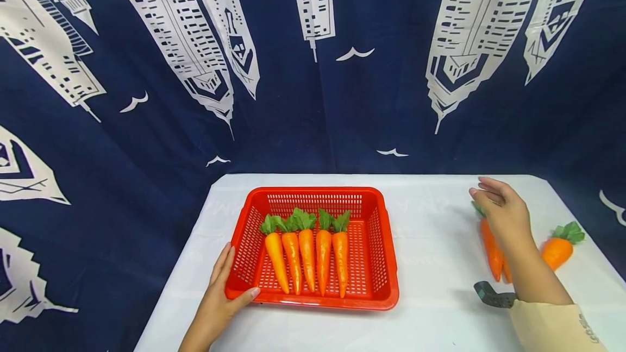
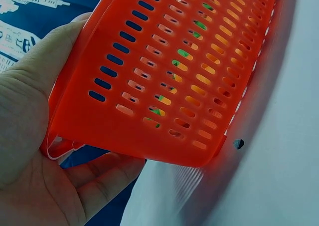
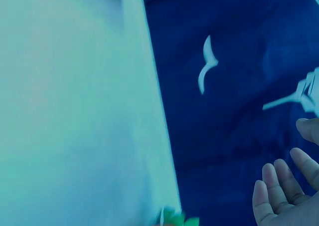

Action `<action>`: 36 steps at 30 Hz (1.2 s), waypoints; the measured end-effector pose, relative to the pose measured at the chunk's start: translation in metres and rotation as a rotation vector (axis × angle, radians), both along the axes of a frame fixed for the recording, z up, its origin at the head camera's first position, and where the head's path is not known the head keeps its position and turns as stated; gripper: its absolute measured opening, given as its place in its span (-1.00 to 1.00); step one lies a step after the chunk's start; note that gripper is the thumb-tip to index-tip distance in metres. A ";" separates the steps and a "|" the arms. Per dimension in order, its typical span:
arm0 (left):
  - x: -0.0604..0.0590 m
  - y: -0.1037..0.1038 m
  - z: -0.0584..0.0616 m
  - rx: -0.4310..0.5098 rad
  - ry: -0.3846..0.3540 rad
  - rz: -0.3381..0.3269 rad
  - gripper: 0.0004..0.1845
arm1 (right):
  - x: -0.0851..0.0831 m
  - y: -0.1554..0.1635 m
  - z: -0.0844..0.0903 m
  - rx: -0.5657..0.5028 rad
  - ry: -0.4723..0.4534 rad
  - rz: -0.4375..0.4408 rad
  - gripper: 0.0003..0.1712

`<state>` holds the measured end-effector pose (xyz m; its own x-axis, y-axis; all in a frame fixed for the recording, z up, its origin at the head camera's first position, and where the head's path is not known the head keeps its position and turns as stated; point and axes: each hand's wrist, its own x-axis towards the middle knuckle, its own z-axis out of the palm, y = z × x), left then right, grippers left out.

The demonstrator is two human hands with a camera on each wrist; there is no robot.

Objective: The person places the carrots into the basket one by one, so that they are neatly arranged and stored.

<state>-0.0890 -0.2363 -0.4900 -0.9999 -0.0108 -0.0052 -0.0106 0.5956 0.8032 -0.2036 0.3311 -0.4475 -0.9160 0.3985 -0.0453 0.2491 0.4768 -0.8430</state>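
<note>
A red plastic basket (image 1: 313,192) stands on the table, with several orange carrots (image 1: 306,259) lying side by side inside, their green leaves towards the back. My left hand (image 1: 215,297) grips its front left corner, thumb over the front rim and fingers along the left side. In the left wrist view this hand (image 2: 30,111) curls round the rim of the slotted basket wall (image 2: 149,76). On the right, my right hand (image 1: 506,216) hovers over loose carrots (image 1: 490,249), which the forearm partly covers. Its fingers are loosely bent and apart from the thumb, holding nothing in the right wrist view (image 3: 284,191).
Another carrot (image 1: 557,253) lies right of my forearm. White cloth covers the table (image 1: 430,254). A dark blue curtain (image 1: 318,118) with white buildings and birds hangs behind it. A dark wrist camera (image 1: 489,293) sticks out from my right wrist.
</note>
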 end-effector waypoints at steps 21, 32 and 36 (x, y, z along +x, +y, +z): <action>0.002 0.001 -0.001 -0.007 0.006 0.002 0.17 | 0.050 0.082 -0.030 0.037 -0.169 -0.208 -0.14; 0.001 0.000 -0.002 -0.010 0.000 0.008 0.17 | 0.063 0.096 -0.045 0.020 -0.213 -0.337 -0.23; 0.001 -0.001 -0.003 -0.005 -0.010 0.012 0.18 | 0.064 0.101 -0.051 0.009 -0.247 -0.337 -0.22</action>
<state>-0.0879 -0.2368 -0.4926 -0.9996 -0.0230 -0.0156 -0.0263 0.5997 0.7998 -0.1391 0.4322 -0.4985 -0.6965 0.6754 -0.2425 0.5866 0.3414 -0.7344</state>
